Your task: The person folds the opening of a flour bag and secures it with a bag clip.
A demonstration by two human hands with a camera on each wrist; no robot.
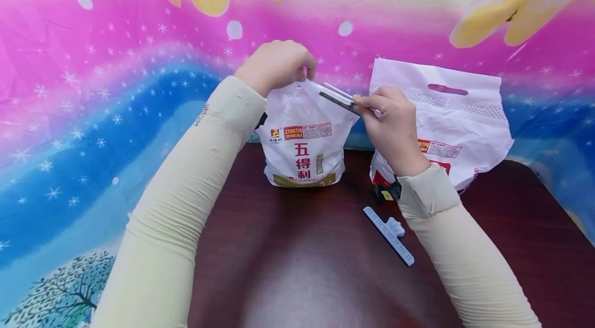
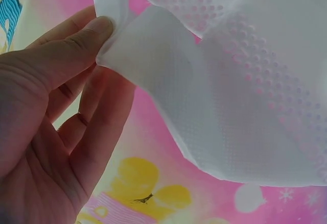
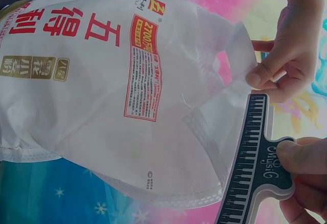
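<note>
My left hand (image 1: 279,65) pinches the top edge of a white flour bag (image 1: 304,126) with red lettering, which stands upright on the table. In the left wrist view, the thumb and fingertips nip a folded corner of the white fabric (image 2: 204,117). My right hand (image 1: 390,124) pinches the handle of a long black-and-white bag clip (image 3: 250,157) printed with piano keys and the word "Music". The clip's long bar lies right at the bag's top edge and overlaps it in the right wrist view.
A second white flour bag (image 1: 460,106) with a handle slot stands at the right, partly behind my right hand. A pale long clip (image 1: 388,235) lies on the dark wooden table (image 1: 288,255). A colourful printed cloth (image 1: 139,85) hangs behind.
</note>
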